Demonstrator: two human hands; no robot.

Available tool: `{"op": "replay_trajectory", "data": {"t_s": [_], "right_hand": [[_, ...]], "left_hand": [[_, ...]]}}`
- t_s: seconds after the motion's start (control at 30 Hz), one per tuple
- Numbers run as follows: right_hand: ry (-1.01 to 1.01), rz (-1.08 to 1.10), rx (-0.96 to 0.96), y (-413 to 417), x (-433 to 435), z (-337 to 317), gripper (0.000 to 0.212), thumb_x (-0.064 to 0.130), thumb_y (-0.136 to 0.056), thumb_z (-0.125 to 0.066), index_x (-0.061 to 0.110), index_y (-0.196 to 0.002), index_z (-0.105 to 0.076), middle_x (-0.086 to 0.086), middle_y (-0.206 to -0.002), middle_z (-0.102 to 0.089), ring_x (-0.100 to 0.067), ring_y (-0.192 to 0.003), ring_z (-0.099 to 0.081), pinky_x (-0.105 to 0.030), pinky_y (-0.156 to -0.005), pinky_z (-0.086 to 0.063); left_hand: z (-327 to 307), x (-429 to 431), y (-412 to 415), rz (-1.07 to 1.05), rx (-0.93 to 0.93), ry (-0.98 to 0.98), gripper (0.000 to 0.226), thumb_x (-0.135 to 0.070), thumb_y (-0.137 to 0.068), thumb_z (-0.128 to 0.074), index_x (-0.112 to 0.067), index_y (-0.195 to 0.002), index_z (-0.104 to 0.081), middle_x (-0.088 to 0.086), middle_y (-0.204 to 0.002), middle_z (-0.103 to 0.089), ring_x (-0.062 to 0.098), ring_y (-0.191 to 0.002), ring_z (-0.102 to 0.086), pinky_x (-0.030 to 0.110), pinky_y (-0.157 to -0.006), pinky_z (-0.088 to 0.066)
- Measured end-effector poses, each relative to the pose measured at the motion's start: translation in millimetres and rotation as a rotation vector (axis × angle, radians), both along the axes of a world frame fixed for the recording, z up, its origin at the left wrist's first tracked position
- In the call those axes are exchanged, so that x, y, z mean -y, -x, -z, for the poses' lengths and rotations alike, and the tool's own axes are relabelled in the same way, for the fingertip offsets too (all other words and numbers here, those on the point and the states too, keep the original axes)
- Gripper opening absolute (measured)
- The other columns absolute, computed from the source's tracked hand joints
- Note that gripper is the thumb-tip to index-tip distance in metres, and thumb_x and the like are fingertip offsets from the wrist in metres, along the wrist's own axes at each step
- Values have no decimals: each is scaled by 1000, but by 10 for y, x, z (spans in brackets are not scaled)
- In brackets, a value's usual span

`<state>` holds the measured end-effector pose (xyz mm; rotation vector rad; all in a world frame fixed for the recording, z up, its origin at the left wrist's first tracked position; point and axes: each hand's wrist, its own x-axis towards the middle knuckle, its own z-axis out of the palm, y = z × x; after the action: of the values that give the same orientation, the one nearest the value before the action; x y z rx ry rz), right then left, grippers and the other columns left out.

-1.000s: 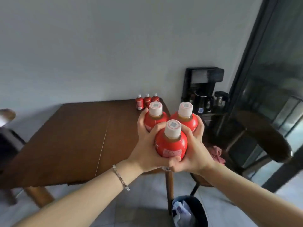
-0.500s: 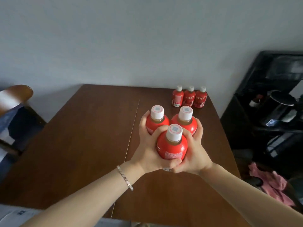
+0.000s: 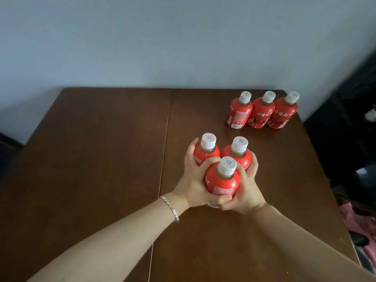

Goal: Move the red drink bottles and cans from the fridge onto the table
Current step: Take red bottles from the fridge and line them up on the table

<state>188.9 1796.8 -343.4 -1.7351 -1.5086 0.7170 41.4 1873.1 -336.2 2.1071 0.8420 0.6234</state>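
Observation:
Three red drink bottles with white caps are bunched upright between my hands over the middle of the brown wooden table [image 3: 91, 159]. My left hand [image 3: 193, 186] wraps the left bottle [image 3: 205, 153] and the front bottle [image 3: 221, 180]. My right hand [image 3: 246, 190] presses the right bottle [image 3: 238, 155] and the front one from the other side. Whether their bases touch the table is hidden by my hands. Another row of three red bottles [image 3: 262, 112] stands at the table's far right corner.
A pale wall [image 3: 183, 41] runs behind the table. A dark cabinet [image 3: 345, 129] stands just past the table's right edge, with pink cloth [image 3: 358, 220] on the floor beside it. A seam [image 3: 162, 169] splits the tabletop down the middle.
I have come in over the table; the held cluster of bottles has gone from beyond the table's corner to above its middle, lower and nearer the standing row.

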Motion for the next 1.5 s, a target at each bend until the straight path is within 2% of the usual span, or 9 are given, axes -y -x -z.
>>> {"op": "replay_trajectory", "data": {"t_s": [0.17, 0.27, 0.5, 0.67, 0.77, 0.87, 1.03, 1.23, 1.5], "right_hand": [[-41, 19, 5, -240, -431, 425, 101, 54, -35, -71, 79, -114, -14, 19, -140, 20, -17, -131, -12, -6, -97, -22], [-33, 22, 49, -352, -534, 623, 112, 46, -31, -85, 77, -115, -18, 25, -137, 11, -30, -131, -19, -29, -106, -28], [-142, -45, 224, -462, -591, 751, 109, 48, -37, -87, 48, -129, -28, -7, -151, 11, -33, -134, -14, -53, -101, -30], [-36, -266, 289, -841, -439, 450, 84, 49, -62, -76, 45, -132, -29, -6, -156, 9, -34, -144, -14, -43, -100, -38], [-61, -107, 265, -887, -473, 65, 59, 45, -74, -63, 29, -126, -40, -3, -144, -31, -13, -133, -35, -40, -101, -45], [221, 22, 241, -799, -750, -246, 74, 45, -79, -67, 28, -141, -31, 9, -136, -40, -8, -128, -37, -34, -107, -38], [526, 1, 349, -651, -1109, -413, 41, 39, -84, -64, 21, -117, -49, -2, -115, -54, -20, -101, -56, -33, -84, -48], [493, 11, 473, -669, -1219, -524, 32, 44, -84, -62, 24, -108, -53, 4, -106, -62, -19, -98, -59, -32, -80, -46], [366, -75, 676, -811, -2264, -657, 44, 43, -92, -52, 13, -123, -45, -8, -117, -59, -30, -108, -56, -34, -77, -38]], "left_hand": [[377, -458, -248, 35, -9, 62, 73, -54, -48, -77, -42, -114, -48, -18, -148, 17, 26, -143, -13, 45, -110, -36], [563, -628, -307, 86, -50, 55, 81, -56, -47, -79, -45, -119, -43, -25, -144, 27, 28, -144, -8, 43, -114, -31], [776, -691, -216, 123, -104, 46, 89, -61, -49, -77, -53, -126, -31, -23, -140, 38, 15, -143, 3, 13, -114, -6], [546, -821, -50, 296, -205, -18, 69, -77, -68, -52, -65, -129, -21, -22, -142, 37, 10, -144, 4, 32, -117, -14], [267, -831, -1, 208, -89, -75, 48, -66, -85, -40, -46, -128, -33, -1, -154, 0, 12, -145, -10, 29, -112, -22], [-3, -891, -154, -21, -130, -109, 50, -45, -83, -58, -31, -127, -39, -3, -143, -34, 13, -128, -43, 15, -99, -33], [-127, -1040, -379, -33, -416, 106, 34, -37, -84, -65, -28, -109, -44, -3, -116, -49, 15, -106, -54, 25, -84, -44], [-96, -1181, -471, -90, -320, 251, 27, -26, -86, -65, -22, -102, -44, 2, -112, -56, 15, -106, -55, 29, -89, -46], [-196, -2013, -662, -241, -231, 188, 28, -19, -85, -65, -13, -104, -47, 7, -110, -54, 17, -96, -53, 11, -57, -35]]}}
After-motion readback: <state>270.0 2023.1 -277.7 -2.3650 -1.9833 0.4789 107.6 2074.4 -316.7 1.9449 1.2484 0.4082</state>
